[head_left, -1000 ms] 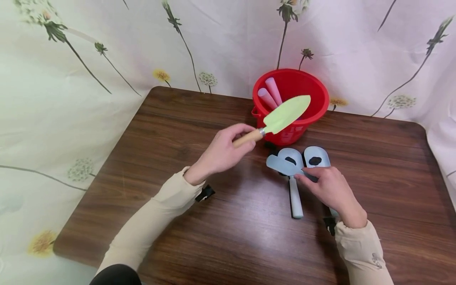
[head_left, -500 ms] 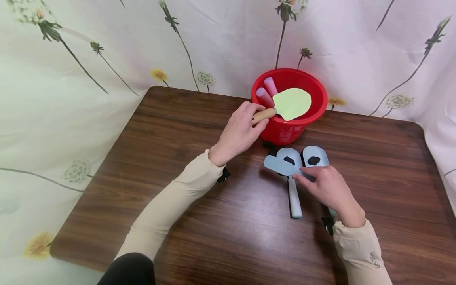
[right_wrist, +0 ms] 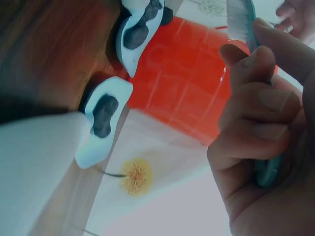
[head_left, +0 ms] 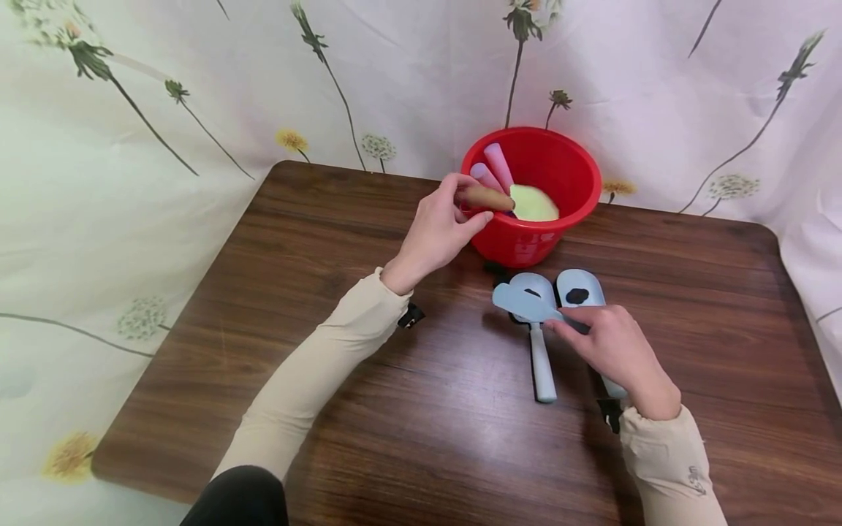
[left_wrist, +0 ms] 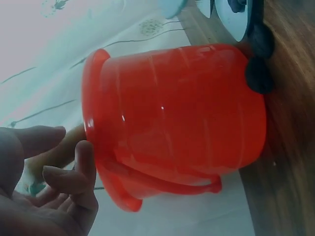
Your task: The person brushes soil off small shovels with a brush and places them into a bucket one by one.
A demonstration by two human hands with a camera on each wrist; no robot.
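Observation:
My left hand [head_left: 434, 226] is at the left rim of a red bucket [head_left: 526, 245], thumb and fingers parted. Beside the fingers is the blurred wooden handle of a trowel [head_left: 535, 203], whose pale green blade is inside the bucket; the hand does not appear to grip it. My right hand [head_left: 612, 347] grips a light blue brush [head_left: 520, 301] by its handle; its white bristles [right_wrist: 237, 19] show in the right wrist view. The brush is above a light blue scoop [head_left: 543, 365] with dark stones in it. A second scoop [head_left: 579, 281] with dark stones lies to its right.
Two pink handles [head_left: 498, 164] stick up inside the bucket. Dark stones [left_wrist: 259, 73] lie on the brown wooden table [head_left: 296, 241] at the bucket's base. A flower-print cloth [head_left: 408, 73] hangs behind the table.
My left hand carried the trowel over the bucket, and its blade has gone down inside; the fingers have loosened from the handle. The brush has tilted slightly, while the right hand stays nearly in place.

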